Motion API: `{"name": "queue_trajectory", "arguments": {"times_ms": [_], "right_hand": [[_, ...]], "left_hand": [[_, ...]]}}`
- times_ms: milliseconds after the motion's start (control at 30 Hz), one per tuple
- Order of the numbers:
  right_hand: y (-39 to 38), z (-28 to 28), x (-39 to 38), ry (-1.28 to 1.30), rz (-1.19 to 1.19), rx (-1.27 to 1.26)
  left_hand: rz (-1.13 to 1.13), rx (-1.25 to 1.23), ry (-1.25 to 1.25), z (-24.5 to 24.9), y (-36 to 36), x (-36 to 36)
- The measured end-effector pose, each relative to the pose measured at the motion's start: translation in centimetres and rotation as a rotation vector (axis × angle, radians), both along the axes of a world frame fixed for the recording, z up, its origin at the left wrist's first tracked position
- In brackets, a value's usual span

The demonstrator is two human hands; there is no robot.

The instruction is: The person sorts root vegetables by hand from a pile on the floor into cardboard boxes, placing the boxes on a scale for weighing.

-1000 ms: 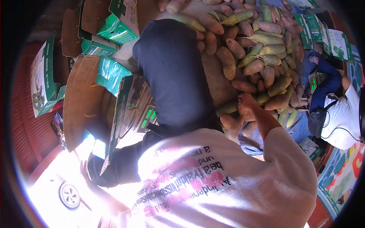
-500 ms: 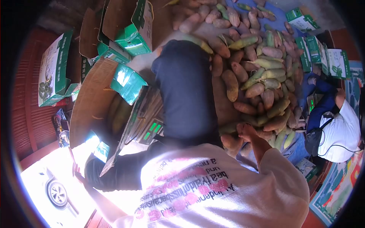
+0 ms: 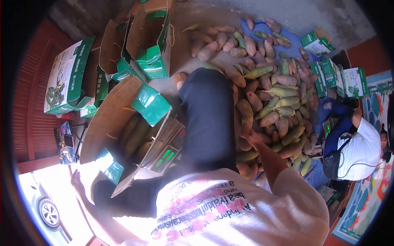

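Note:
My right hand [image 3: 251,137] reaches into the heap of long green and pinkish-brown root vegetables [image 3: 283,91], its fingers apart against the lower end of a brown root [image 3: 245,115]. At the far left, my left hand [image 3: 76,181] is raised in bright light beside a large open carton [image 3: 107,117], fingers stretched out and holding nothing. Several greenish roots [image 3: 133,137] lie in the shade inside that carton. Beside the carton is a scale with green lit digits [image 3: 166,158], next to my dark-trousered leg [image 3: 209,115].
Open green-and-white boxes [image 3: 154,61] stand at the upper left, with another large box [image 3: 67,78] by the red wall. Smaller green boxes [image 3: 334,76] are at the right. Another person in a white top [image 3: 359,151] sits at the right edge near a second lit scale [image 3: 327,128].
My right hand has moved left and slightly up along the heap. My left hand has shifted slightly left and up. The view has tilted, so the boxes and my knee appear lower.

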State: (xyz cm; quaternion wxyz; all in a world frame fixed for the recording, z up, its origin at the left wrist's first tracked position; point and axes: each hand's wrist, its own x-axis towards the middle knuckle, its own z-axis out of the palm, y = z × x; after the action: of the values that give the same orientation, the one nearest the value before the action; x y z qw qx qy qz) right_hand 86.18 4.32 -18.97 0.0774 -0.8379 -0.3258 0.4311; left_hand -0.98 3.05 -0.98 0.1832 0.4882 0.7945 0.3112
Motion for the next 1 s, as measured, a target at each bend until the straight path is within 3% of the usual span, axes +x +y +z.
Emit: {"name": "queue_trajectory", "arguments": {"times_ms": [100, 200, 267, 367, 467, 667, 700, 733, 767, 833, 933, 1000], "right_hand": [[3.3, 4.8, -0.5, 0.318, -0.282, 0.162], [5.8, 7.3, 0.9, 0.429, -0.487, 0.242], [7.8, 6.3, 4.6, 0.483, -0.454, 0.295], [11.2, 9.2, 6.3, 0.716, -0.563, 0.379], [14.5, 16.3, 4.2, 0.76, -0.576, 0.5], [21.4, 26.4, -1.7, 0.898, -0.283, 0.738], [22.3, 28.1, -3.7, 0.895, -0.201, 0.809], [23.2, 29.5, -5.4, 0.864, -0.15, 0.851], [23.9, 30.7, -7.4, 0.851, -0.096, 0.891], [24.1, 33.8, -12.3, 0.898, 0.114, 0.852], [23.3, 36.3, -20.6, 0.935, 0.473, 0.787], [22.9, 36.6, -25.1, 0.808, 0.693, 0.859]], "left_hand": [[-0.015, 0.004, -0.037, 0.5, 1.7, 1.8], [-0.057, -0.009, -0.019, 1.0, 2.7, 2.9], [-0.082, -0.014, -0.031, 1.6, 3.2, 3.7], [-0.085, 0.034, -0.056, 3.1, 3.7, 4.9], [-0.08, 0.114, -0.04, 5.6, 4.8, 8.2], [-0.38, 0.4, -0.099, 18.9, 6.2, 24.8], [-0.342, 0.465, -0.133, 19.7, 6.1, 23.4], [-0.303, 0.527, -0.167, 19.4, 6.0, 21.7], [-0.188, 0.614, -0.389, 18.6, 6.3, 20.6], [-0.164, 0.701, -0.462, 18.8, 7.5, 19.8], [-0.455, 0.652, -0.074, 17.0, 11.1, 22.4], [-0.35, 0.5, 0.052, 14.1, 11.0, 21.1]]}}
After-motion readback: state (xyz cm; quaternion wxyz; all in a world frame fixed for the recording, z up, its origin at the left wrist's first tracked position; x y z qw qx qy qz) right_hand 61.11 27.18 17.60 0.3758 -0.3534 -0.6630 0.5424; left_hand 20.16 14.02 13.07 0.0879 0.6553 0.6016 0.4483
